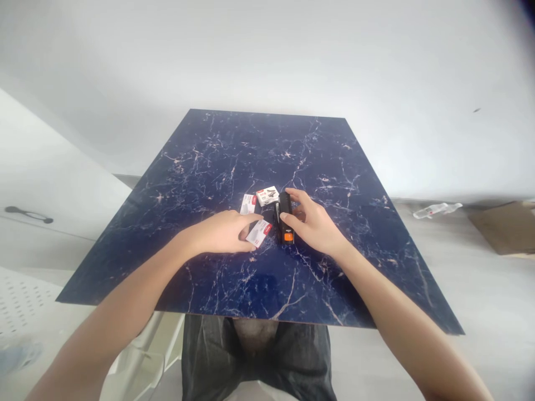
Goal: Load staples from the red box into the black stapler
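My left hand (223, 231) is closed on a small white-and-red box (259, 234), gripping it between thumb and fingers just above or on the table. A black stapler (286, 214) with an orange patch at its near end lies to the right of that box. My right hand (313, 223) grips the stapler from its right side, thumb on top and fingers around the far end. Just beyond the left hand is a second white-and-red box (248, 204). A third small box (267, 195), with a stapler printed on it, sits near the stapler's far end.
The blue marbled table (259, 150) has its far edge near a white wall. On the floor to the right lie a clear plastic bottle (437, 210) and a cardboard box (505, 227). A white cabinet with a dark handle (28, 214) stands at the left.
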A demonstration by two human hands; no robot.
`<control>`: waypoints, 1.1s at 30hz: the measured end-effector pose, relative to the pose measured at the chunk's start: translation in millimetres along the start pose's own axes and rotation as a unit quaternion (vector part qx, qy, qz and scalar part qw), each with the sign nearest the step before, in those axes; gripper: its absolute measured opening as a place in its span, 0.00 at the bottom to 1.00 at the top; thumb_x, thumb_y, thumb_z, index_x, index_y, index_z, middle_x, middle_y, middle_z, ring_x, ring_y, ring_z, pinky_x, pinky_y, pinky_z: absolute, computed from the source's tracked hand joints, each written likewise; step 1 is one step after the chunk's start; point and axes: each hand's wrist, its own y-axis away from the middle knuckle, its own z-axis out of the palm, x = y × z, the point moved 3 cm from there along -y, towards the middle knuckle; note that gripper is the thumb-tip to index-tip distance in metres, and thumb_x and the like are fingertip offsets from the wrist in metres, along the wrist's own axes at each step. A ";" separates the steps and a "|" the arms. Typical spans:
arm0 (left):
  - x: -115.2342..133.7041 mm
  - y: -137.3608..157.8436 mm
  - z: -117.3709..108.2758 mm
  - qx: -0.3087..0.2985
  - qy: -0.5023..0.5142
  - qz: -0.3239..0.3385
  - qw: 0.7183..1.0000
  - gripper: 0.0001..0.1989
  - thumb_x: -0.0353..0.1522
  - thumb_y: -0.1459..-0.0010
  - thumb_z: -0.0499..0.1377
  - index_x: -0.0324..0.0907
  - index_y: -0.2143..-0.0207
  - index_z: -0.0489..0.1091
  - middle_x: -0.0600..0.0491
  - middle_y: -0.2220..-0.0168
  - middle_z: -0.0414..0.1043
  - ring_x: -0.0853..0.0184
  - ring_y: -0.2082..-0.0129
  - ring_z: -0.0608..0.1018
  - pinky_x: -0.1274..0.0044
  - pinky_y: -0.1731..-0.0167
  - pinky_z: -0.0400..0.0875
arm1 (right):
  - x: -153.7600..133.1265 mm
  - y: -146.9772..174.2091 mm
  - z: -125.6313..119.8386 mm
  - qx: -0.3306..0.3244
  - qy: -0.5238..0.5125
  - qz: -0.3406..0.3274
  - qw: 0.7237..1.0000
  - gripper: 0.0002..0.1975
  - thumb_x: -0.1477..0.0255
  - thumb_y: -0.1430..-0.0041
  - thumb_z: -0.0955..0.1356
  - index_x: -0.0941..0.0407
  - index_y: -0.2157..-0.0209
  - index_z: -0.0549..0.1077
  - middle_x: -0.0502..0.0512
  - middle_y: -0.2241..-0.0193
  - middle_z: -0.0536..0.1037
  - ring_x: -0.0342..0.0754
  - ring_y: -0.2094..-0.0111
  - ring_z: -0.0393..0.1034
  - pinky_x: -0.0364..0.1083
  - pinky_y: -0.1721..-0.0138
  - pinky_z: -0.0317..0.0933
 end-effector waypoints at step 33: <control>-42.7 -9.9 -12.0 0.147 -0.062 0.052 0.986 0.28 0.36 0.40 0.65 0.48 0.37 0.73 0.46 0.36 0.71 0.50 0.39 0.73 0.58 0.39 0.69 | -7.0 2.2 -1.3 -0.001 0.037 0.038 0.999 0.31 0.60 0.34 0.69 0.49 0.32 0.63 0.61 0.41 0.77 0.56 0.56 0.81 0.59 0.51 0.76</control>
